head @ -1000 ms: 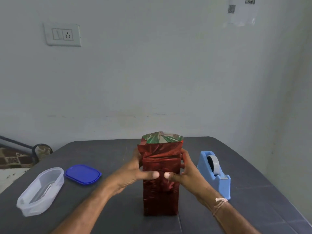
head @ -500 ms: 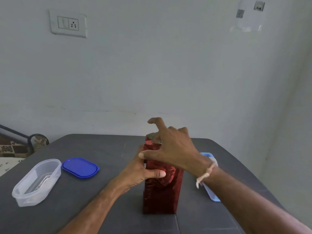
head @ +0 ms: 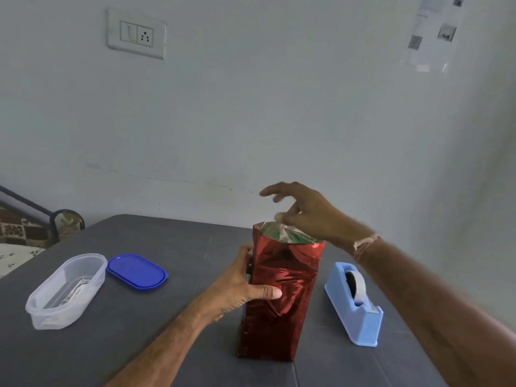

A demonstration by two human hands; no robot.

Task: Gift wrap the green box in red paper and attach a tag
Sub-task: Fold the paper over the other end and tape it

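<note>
The green box stands upright near the table's middle, sleeved in shiny red paper (head: pixel 282 303). The paper's top end is open, showing its silver inside and a sliver of the green box (head: pixel 305 241). My left hand (head: pixel 240 286) grips the package's left side, thumb lying across the front. Just over the open top is my right hand (head: pixel 310 213), fingers spread, its thumb tip at the paper's rim; blur hides whether it touches. No tag is in view.
A light blue tape dispenser (head: pixel 354 305) sits right of the package. To the left are a clear oval tub (head: pixel 67 289) holding some paper and its blue lid (head: pixel 136 272). The dark grey table (head: pixel 167 241) meets a wall behind; a metal frame stands far left.
My right hand left the package's right side and rose over its open top. My left hand kept its grip on the left side.
</note>
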